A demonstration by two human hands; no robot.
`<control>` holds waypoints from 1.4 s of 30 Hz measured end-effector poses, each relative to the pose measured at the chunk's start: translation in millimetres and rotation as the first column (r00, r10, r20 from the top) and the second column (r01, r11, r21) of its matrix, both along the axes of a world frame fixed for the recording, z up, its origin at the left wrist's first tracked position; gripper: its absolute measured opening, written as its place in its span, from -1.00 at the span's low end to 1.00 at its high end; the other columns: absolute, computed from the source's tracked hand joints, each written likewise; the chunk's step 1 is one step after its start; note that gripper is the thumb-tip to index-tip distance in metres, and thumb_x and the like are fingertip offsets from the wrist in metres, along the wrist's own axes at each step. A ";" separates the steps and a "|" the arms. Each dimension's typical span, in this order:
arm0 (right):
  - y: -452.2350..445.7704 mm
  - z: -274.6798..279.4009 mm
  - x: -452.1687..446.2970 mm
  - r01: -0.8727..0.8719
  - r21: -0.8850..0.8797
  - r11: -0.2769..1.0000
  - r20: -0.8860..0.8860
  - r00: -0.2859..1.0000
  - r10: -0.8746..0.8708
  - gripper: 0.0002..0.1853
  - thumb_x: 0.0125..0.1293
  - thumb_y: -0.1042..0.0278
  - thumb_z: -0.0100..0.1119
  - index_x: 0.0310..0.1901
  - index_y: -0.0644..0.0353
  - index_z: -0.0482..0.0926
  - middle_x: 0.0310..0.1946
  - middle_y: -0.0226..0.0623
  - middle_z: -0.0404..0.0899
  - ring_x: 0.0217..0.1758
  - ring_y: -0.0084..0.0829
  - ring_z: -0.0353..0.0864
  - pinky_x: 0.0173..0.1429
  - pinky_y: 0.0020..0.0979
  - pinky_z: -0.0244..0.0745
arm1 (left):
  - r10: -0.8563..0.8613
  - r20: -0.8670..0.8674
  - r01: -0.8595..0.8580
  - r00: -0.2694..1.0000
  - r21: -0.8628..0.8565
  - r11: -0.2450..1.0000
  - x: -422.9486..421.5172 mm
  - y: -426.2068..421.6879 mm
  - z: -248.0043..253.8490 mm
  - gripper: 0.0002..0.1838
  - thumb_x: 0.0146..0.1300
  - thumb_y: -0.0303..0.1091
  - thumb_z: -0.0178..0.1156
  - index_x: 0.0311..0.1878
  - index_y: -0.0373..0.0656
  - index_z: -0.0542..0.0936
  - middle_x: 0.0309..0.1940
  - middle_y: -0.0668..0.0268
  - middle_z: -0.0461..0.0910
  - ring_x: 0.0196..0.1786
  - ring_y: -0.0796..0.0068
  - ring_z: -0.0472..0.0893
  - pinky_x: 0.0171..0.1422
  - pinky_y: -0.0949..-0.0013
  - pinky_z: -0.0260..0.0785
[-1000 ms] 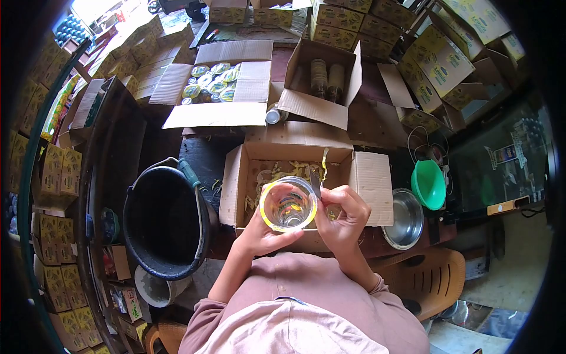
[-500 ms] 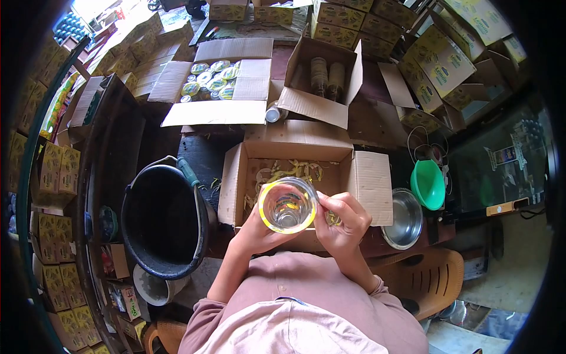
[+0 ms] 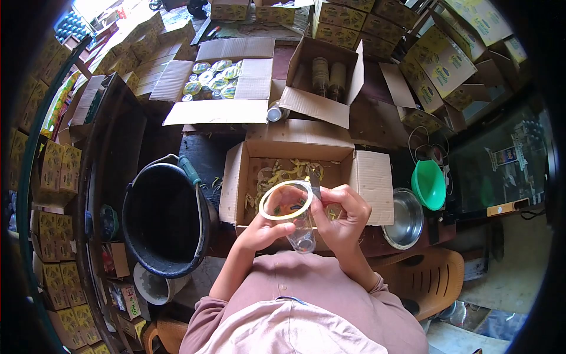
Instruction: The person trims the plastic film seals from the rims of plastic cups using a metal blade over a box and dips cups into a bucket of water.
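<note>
My left hand (image 3: pixel 260 235) is wrapped round a clear plastic cup (image 3: pixel 302 233) with a yellowish rim, its thumb lying along the near side. The cup is tilted, mouth away from me and base toward my chest, and coloured print shows on its wall. In my right hand (image 3: pixel 344 213), a knife (image 3: pixel 314 179) with a narrow dark blade points up and away, beside the right side of the rim. Below both hands stands an open cardboard box (image 3: pixel 373 186); yellow strips (image 3: pixel 286 171) and clear scraps lie in it.
A black bucket (image 3: pixel 158 268) stands left; a steel bowl (image 3: pixel 403 239) and green bowl (image 3: pixel 428 184) are right. Farther back are a carton of lidded cups (image 3: pixel 215 112), a carton holding stacks (image 3: pixel 315 108) and a can-like container (image 3: pixel 275 112). A chair (image 3: pixel 433 277) is at my right.
The cup has tipped, so its base now shows below the rim toward me. The knife blade has come into view above my right fingers.
</note>
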State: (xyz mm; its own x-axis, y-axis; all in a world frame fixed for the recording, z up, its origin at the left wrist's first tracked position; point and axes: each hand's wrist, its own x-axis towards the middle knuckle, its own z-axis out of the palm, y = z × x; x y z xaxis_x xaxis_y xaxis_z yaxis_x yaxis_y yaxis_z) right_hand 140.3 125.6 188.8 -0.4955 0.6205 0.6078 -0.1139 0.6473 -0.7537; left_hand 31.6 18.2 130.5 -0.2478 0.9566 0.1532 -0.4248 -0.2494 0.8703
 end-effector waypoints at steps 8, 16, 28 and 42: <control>2.4 9.5 -0.1 0.019 0.071 0.997 0.005 1.000 -0.020 -0.82 -0.11 0.72 0.23 -0.39 0.32 0.58 -0.60 -0.33 0.49 -0.58 -0.60 0.48 -0.51 -0.63 0.34 | -0.035 0.072 0.038 0.997 -0.040 0.998 -2.6 -1.3 -11.5 -0.20 0.07 -0.10 0.18 0.30 -0.23 0.06 0.20 0.14 0.15 0.28 0.28 0.19 0.33 0.25 0.04; -7.0 6.9 5.1 0.007 0.024 1.000 0.027 1.000 -0.007 -0.83 -0.10 0.71 0.23 -0.39 0.32 0.59 -0.60 -0.31 0.50 -0.58 -0.59 0.49 -0.52 -0.61 0.37 | 0.072 0.034 -0.073 0.997 0.021 0.997 -1.7 -2.0 -13.9 -0.30 0.13 -0.20 0.15 0.27 -0.19 0.07 0.07 0.25 0.19 0.18 0.44 0.20 0.26 0.34 0.14; -10.4 4.3 4.9 0.089 0.160 0.983 0.031 0.995 -0.095 -0.82 -0.12 0.65 0.27 -0.39 0.30 0.58 -0.62 -0.28 0.49 -0.59 -0.53 0.50 -0.52 -0.57 0.37 | 0.201 -0.221 -0.193 0.954 0.058 0.980 2.3 -0.4 2.6 -0.34 0.04 -0.40 0.27 0.18 -0.18 0.16 -0.01 0.27 0.19 0.14 0.41 0.25 0.26 0.34 0.11; -5.7 6.5 4.1 0.082 0.196 0.977 0.033 0.995 -0.090 -0.81 -0.12 0.66 0.27 -0.39 0.26 0.58 -0.62 -0.32 0.47 -0.61 -0.54 0.48 -0.54 -0.57 0.36 | 0.213 -0.439 -0.208 0.873 0.060 0.976 0.2 -3.0 12.6 -0.31 -0.03 -0.40 0.34 0.14 -0.21 0.18 -0.04 0.26 0.17 0.13 0.39 0.28 0.26 0.32 0.13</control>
State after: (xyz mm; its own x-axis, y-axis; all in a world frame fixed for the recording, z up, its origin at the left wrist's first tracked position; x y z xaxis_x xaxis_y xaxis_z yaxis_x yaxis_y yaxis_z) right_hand 144.5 119.8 195.3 -0.4725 0.5344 0.7008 -0.0224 0.7877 -0.6157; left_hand 31.9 15.2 143.1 -0.3480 0.8870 0.3035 0.0658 -0.2999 0.9517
